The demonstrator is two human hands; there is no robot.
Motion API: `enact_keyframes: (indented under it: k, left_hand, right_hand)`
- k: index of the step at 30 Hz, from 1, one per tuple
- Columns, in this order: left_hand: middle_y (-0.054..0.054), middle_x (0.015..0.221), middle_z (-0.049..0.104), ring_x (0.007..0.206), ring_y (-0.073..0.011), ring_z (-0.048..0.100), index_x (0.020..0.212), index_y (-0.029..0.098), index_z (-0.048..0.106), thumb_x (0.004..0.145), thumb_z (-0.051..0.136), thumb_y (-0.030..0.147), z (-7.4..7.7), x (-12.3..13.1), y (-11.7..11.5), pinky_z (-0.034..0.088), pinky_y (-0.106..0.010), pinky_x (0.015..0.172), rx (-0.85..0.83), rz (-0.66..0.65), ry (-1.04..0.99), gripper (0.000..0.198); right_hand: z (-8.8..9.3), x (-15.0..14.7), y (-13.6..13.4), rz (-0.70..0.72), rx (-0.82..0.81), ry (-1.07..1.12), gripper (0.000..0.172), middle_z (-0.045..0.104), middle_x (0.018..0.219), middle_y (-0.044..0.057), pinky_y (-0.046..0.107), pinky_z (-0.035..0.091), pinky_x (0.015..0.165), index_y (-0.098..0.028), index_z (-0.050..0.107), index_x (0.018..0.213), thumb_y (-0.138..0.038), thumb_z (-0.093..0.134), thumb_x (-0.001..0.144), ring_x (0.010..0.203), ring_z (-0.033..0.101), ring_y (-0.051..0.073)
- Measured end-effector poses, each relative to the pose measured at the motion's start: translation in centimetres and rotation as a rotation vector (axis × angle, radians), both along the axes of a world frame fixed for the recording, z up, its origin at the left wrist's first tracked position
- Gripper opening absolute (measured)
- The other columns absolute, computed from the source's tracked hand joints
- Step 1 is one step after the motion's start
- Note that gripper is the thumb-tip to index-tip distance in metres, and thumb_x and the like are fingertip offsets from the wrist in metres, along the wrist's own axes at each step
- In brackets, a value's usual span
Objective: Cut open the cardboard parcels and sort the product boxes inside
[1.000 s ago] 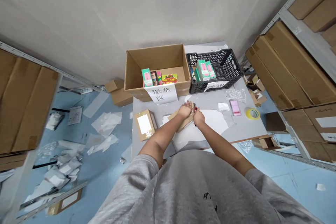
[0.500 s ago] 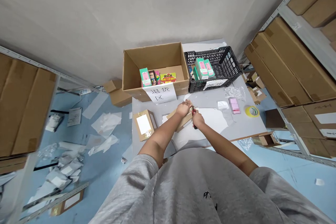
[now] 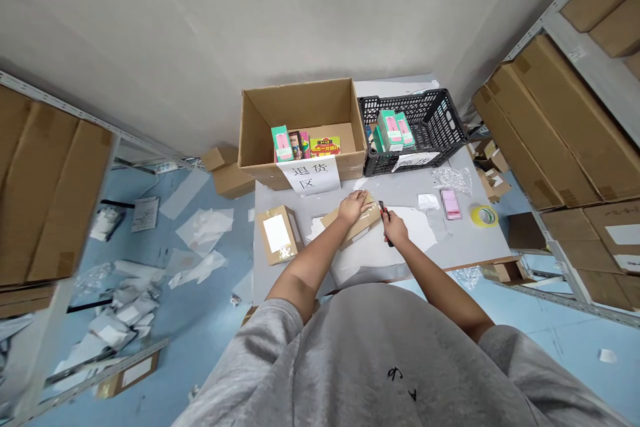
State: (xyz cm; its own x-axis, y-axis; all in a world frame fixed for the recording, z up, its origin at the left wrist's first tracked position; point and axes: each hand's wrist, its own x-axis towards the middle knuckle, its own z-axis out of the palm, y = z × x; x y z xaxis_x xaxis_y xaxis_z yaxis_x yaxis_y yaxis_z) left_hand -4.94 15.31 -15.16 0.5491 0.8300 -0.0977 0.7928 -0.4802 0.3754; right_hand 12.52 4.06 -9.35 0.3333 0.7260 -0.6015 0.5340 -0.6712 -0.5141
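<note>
Right hand (image 3: pixel 396 227) has shifted rightward along the desk (image 3: pixel 400 190), taking a small box cutter (image 3: pixel 385 221) with its red and black handle off the end of the kraft mailer box (image 3: pixel 361 227); blade end now just beside that box, not visibly in it. Right hand clenched round the cutter. Left hand (image 3: pixel 353 207) open, palm pressed flat on top of the mailer, which lies on a white sheet (image 3: pixel 413 230) in front of the person. Mailer looks closed: no open flap, no contents out, though the hand hides part of it. Second mailer box (image 3: pixel 277 235), with a white label, sits to the left, also shut. Done so far, as it looks: some green-and-pink retail boxes (image 3: pixel 393 130) stand in a black plastic crate (image 3: pixel 371 163), and a few mixed packs (image 3: pixel 306 145) lie in an open cardboard carton (image 3: pixel 300 107) with a paper sign (image 3: pixel 309 175) on its front. Left out on desk: pink packet (image 3: pixel 451 204), bubble wrap (image 3: pixel 453 180), yellow tape roll (image 3: pixel 484 216). Paper scraps (image 3: pixel 203 230) litter the floor.
</note>
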Motion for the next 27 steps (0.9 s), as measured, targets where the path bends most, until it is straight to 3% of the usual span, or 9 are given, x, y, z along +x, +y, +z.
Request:
enact_keyframes:
  k: [3, 7, 11, 15, 22, 27]
  left_hand:
    - [-0.017, 0.157, 0.063, 0.142, -0.0283, 0.065, 0.163, 0.022, 0.057, 0.108, 0.073, 0.049, 0.1, -0.1, 0.2, 0.054, -0.037, 0.117, 0.009, -0.113, 0.003, 0.063]
    - [-0.018, 0.159, 0.061, 0.145, -0.0295, 0.061, 0.163, 0.021, 0.056, 0.101, 0.080, 0.055, 0.4, -0.4, -0.4, 0.048, -0.040, 0.121, -0.011, -0.291, -0.046, 0.074]
    - [-0.021, 0.160, 0.058, 0.151, -0.0363, 0.052, 0.160, 0.019, 0.057, 0.093, 0.083, 0.070, 0.5, -1.2, -2.8, 0.039, -0.047, 0.126, 0.029, -0.223, -0.102, 0.088]
    - [-0.021, 0.145, 0.062, 0.140, -0.0383, 0.054, 0.149, 0.016, 0.063, 0.092, 0.080, 0.075, 0.5, -1.3, -4.8, 0.041, -0.049, 0.119, 0.012, -0.145, -0.079, 0.084]
    - [-0.020, 0.131, 0.065, 0.128, -0.0401, 0.053, 0.131, 0.017, 0.067, 0.092, 0.083, 0.067, 0.9, 1.1, -5.4, 0.043, -0.051, 0.110, -0.011, -0.085, 0.047, 0.066]
    - [-0.024, 0.131, 0.063, 0.126, -0.0405, 0.056, 0.130, 0.011, 0.066, 0.092, 0.083, 0.066, 0.4, 1.7, -6.1, 0.043, -0.050, 0.108, -0.008, -0.029, 0.108, 0.069]
  right_hand:
    - [-0.4, 1.9, 1.1, -0.019, 0.090, 0.003, 0.033, 0.066, 0.065, -0.007, 0.021, 0.051, 0.059, -0.024, 0.062, 0.119, -0.053, 0.047, 0.117, 0.050, 0.069, 0.014]
    - [-2.0, 2.9, 4.2, -0.014, 0.123, 0.079, 0.034, 0.063, 0.066, -0.009, 0.020, 0.050, 0.056, -0.024, 0.058, 0.108, -0.050, 0.078, 0.102, 0.054, 0.070, 0.014]
    - [-4.1, 2.4, 6.6, -0.021, 0.081, 0.178, 0.043, 0.060, 0.064, -0.011, 0.020, 0.048, 0.050, -0.023, 0.055, 0.103, -0.039, 0.092, 0.090, 0.050, 0.065, 0.013]
    - [-5.4, 2.2, 7.5, -0.041, 0.078, 0.196, 0.045, 0.060, 0.065, -0.010, 0.020, 0.047, 0.047, -0.023, 0.055, 0.104, -0.031, 0.095, 0.086, 0.050, 0.063, 0.013]
    - [-5.3, 2.1, 7.4, 0.001, 0.060, 0.051, 0.043, 0.073, 0.085, -0.005, 0.020, 0.049, 0.051, -0.021, 0.061, 0.115, -0.034, 0.092, 0.088, 0.052, 0.067, 0.011]
    - [-5.1, 2.1, 6.9, -0.009, 0.017, 0.038, 0.046, 0.076, 0.090, -0.004, 0.020, 0.048, 0.051, -0.021, 0.060, 0.118, -0.040, 0.091, 0.090, 0.053, 0.069, 0.011]
